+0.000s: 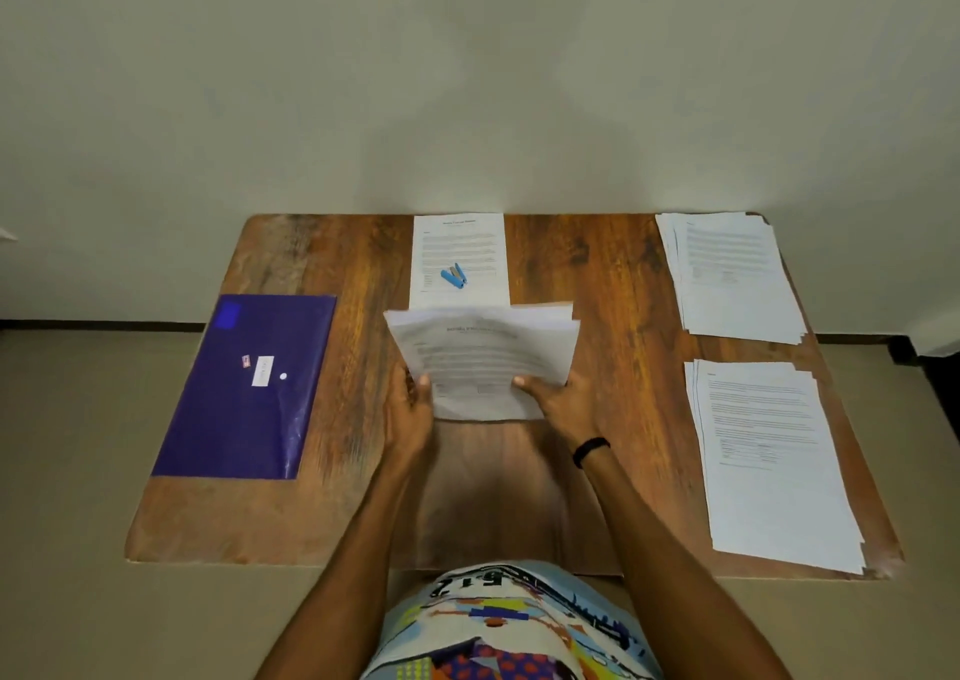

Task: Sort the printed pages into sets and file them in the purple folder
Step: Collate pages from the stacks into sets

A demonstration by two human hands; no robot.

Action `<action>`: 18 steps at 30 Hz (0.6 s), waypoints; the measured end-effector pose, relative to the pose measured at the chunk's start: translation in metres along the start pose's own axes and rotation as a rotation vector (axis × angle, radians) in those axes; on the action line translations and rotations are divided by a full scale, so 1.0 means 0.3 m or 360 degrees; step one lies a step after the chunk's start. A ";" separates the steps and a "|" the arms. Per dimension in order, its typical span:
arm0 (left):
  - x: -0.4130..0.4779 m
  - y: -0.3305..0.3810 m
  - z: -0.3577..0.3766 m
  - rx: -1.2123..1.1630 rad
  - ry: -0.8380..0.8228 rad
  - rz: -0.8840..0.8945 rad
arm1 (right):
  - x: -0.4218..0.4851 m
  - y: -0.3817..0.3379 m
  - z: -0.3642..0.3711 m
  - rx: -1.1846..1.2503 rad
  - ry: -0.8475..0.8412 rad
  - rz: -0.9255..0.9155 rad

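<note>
We pinch the fanned stack (485, 357) at its near corners with both hands, left (413, 409) and right (558, 401), above mid-counter (597, 274), folder (249, 383) lying shut at left, and loose sheets could slip and mix sets.

The wooden table (597, 274) bears a purple folder (249, 388) at nine o'clock, a single page (460, 248) at twelve, a far stack (732, 274) at two and a near stack (769, 451) at four.

Wooden table (613, 284) (rounded corners, dark grain) set against plain pale wall (467, 56). Beige floor (67, 445). 1 dark baseboard (104, 324) at wall foot. Soft, even light.
</note>
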State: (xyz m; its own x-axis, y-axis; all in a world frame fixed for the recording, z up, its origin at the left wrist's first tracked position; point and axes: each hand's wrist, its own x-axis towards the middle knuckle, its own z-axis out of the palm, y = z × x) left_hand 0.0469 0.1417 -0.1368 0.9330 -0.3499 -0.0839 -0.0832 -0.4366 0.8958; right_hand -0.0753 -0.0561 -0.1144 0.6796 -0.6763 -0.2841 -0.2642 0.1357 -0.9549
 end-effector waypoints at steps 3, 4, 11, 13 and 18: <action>0.021 -0.118 0.007 0.0362 -0.0059 -0.0035 | -0.025 0.061 0.009 -0.0091 -0.0029 0.0035; 0.049 -0.165 0.007 0.0408 -0.0076 -0.0077 | -0.027 0.080 0.008 -0.0107 -0.0019 0.0054; 0.058 -0.125 -0.037 0.0134 -0.0313 -0.0153 | -0.038 0.101 0.012 -0.0129 0.0119 0.0019; 0.184 -0.055 -0.156 -0.0259 -0.0937 0.0092 | -0.054 0.117 0.020 -0.0152 0.0137 0.0013; 0.038 -0.023 -0.050 -0.0226 -0.1041 -0.0406 | -0.077 0.166 0.036 -0.0235 0.0098 0.0047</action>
State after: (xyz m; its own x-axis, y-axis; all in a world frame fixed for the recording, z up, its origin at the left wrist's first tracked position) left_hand 0.0634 0.1532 -0.1374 0.5124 -0.6959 -0.5031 0.1977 -0.4746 0.8577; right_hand -0.0967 -0.0258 -0.1564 0.6282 -0.7172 -0.3016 -0.3840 0.0513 -0.9219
